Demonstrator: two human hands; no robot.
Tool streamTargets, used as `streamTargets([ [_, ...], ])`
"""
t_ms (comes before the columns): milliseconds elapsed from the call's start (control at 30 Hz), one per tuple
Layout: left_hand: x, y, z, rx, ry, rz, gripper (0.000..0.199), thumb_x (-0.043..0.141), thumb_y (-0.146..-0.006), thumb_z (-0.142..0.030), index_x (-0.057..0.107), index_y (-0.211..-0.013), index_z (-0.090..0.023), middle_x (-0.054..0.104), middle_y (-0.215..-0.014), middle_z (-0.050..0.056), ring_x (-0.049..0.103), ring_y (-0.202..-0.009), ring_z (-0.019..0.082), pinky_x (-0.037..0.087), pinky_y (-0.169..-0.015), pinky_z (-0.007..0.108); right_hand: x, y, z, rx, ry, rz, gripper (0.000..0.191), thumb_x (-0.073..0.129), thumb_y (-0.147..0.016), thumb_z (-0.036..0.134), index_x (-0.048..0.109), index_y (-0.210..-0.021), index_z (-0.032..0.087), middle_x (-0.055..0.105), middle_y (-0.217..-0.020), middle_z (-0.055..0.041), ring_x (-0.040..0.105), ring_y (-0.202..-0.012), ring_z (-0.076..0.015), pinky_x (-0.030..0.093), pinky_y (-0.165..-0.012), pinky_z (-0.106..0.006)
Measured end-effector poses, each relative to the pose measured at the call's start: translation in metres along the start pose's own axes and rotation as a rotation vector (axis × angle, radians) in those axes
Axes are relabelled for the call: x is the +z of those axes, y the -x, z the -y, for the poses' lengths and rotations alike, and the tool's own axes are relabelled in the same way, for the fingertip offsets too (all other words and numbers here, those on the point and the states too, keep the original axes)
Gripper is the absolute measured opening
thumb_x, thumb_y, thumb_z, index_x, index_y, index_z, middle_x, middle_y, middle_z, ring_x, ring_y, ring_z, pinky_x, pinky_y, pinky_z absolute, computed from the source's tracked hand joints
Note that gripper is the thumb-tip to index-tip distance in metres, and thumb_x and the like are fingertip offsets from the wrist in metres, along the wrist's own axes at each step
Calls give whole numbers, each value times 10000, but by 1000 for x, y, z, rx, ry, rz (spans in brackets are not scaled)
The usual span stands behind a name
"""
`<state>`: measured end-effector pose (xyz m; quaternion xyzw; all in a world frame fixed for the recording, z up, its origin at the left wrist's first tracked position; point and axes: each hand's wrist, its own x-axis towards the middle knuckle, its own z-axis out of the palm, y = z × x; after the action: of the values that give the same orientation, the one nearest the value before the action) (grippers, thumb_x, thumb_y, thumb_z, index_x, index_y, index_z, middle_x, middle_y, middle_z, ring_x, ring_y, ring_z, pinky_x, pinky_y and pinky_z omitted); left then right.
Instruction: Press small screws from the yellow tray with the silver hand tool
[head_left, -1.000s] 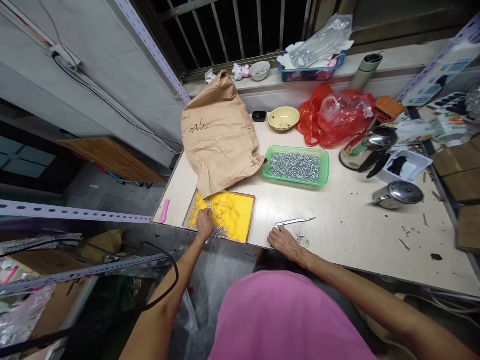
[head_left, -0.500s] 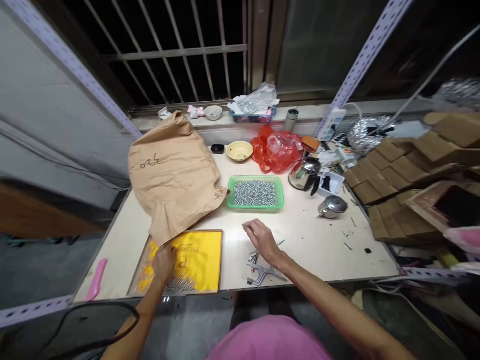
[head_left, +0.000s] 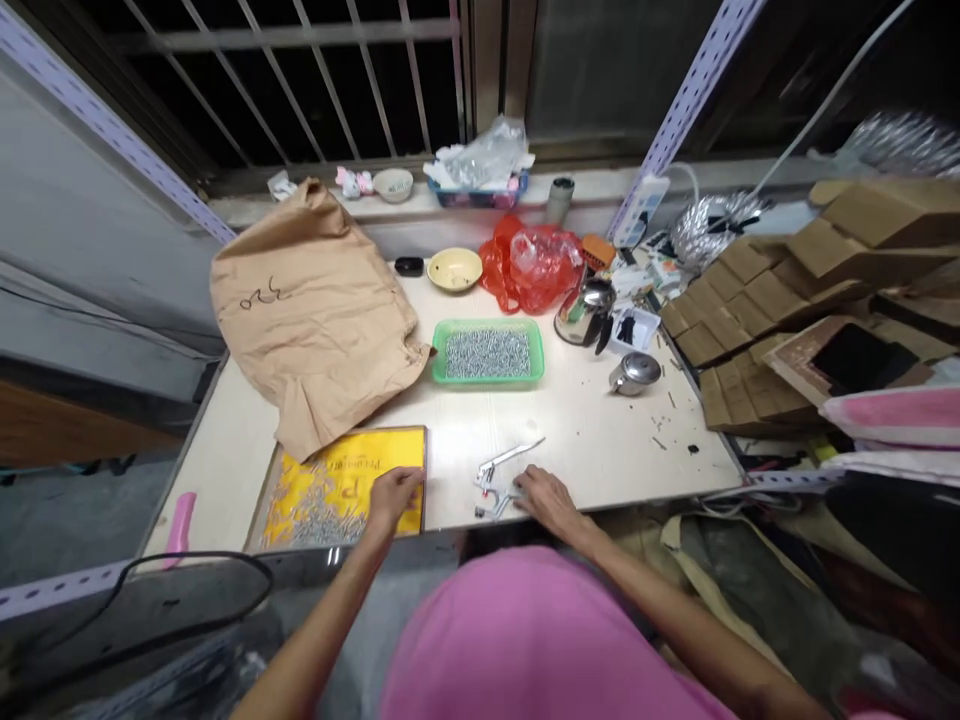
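Note:
My right hand (head_left: 549, 500) is at the front of the table, its fingers closed on the lower handle of a silver pliers-like hand tool (head_left: 491, 490). The tool lies on the tabletop, its other handle slanting up and to the right. My left hand (head_left: 393, 497) hovers over the right side of a yellow tray (head_left: 397, 442), fingers pinched together; anything between them is too small to make out. Several small metal pins (head_left: 319, 522) lie scattered at the tray's left and front. Behind the tool, a green basket (head_left: 487, 383) holds a heap of similar small metal pieces.
A large brown paper sheet (head_left: 322, 310) covers the back left, overlapping the tray's rear edge. A pink-handled object (head_left: 180, 525) lies at the left. Along the back are a yellow bowl (head_left: 454, 270), red plastic bag (head_left: 532, 265), kettle (head_left: 583, 315) and metal pot (head_left: 635, 373). Cardboard boxes (head_left: 750, 310) are piled right.
My left hand has left the paper's lower corner and moved right across the tray. My right hand has come down and back onto the tool's handle. The view has tilted slightly downward.

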<state>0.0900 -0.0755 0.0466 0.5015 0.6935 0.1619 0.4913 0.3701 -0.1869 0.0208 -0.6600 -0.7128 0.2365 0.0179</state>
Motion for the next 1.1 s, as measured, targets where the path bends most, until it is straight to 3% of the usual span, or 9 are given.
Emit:
streamTargets([
  [133, 76, 25, -3, -77, 56, 141, 234, 655, -660, -346, 677, -757, -135, 612, -605, 7, 517, -482, 96, 409, -428, 192, 6, 3, -13, -5, 125, 78, 139, 520, -920, 238, 628, -987, 182, 617, -1009, -86, 571, -950, -202, 401, -799, -298],
  [200, 99, 28, 0, -106, 43, 160, 210, 659, -667, -327, 678, -751, -135, 590, -584, -6, 506, -477, 87, 398, -423, 183, 3, -4, -21, -3, 163, 64, 161, 467, -940, 204, 622, -964, 170, 618, -993, -95, 560, -940, -198, 381, -803, -306],
  [300, 117, 27, 1, -126, 52, 168, 198, 667, -672, -316, 673, -750, -134, 568, -578, -19, 493, -475, 78, 397, -427, 180, -2, -13, -33, 5, 190, 27, 180, 431, -942, 146, 611, -959, 157, 611, -1004, -100, 538, -940, -194, 359, -819, -316],
  [633, 145, 26, -11, -178, 78, 171, 281, 687, -677, -389, 649, -738, -117, 471, -458, -55, 389, -397, 61, 354, -403, 190, 4, -15, -47, -22, 169, 0, 183, 419, -938, 126, 592, -977, 168, 591, -1016, -85, 517, -920, -189, 350, -806, -313],
  [900, 149, 21, -13, -181, -123, 141, 194, 701, -682, -315, 664, -679, -125, 507, -448, -37, 444, -408, 72, 359, -411, 179, 6, -17, -48, -17, 180, -30, 190, 424, -931, 120, 602, -982, 159, 605, -1022, -96, 539, -920, -194, 365, -767, -300],
  [1100, 150, 20, -14, -219, -100, 181, 189, 688, -697, -285, 620, -622, -126, 442, -402, -62, 405, -376, 62, 369, -412, 185, 8, -18, -46, 15, 146, -2, 212, 422, -928, 119, 609, -1020, 159, 612, -1045, -116, 551, -922, -198, 388, -766, -298],
])
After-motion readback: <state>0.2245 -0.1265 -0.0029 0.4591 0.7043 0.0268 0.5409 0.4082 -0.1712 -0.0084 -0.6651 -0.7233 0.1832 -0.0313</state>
